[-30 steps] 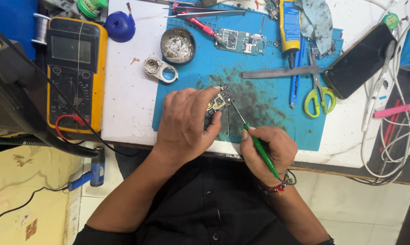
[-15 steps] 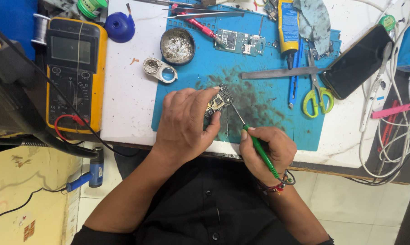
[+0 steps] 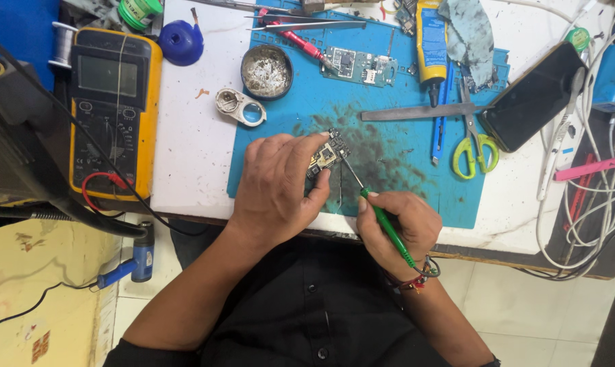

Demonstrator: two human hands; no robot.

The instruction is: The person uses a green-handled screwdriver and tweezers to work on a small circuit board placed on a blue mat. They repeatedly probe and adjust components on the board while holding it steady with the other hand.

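Observation:
My left hand [image 3: 277, 187] pinches a small dark circuit board [image 3: 327, 155] and holds it against the blue work mat [image 3: 389, 143]. My right hand [image 3: 397, 228] grips a green-handled tool [image 3: 386, 225]. Its thin metal tip slants up to the left and touches the board's right edge. A stained dark patch on the mat lies just right of the board.
On the mat lie a second circuit board [image 3: 359, 66], a tin of solder residue [image 3: 266, 71], tweezers [image 3: 306, 26], a metal blade [image 3: 419, 112], green-handled scissors [image 3: 474, 136] and a yellow tube [image 3: 431, 41]. A yellow multimeter [image 3: 113, 102] sits left, a phone [image 3: 535, 95] and cables right.

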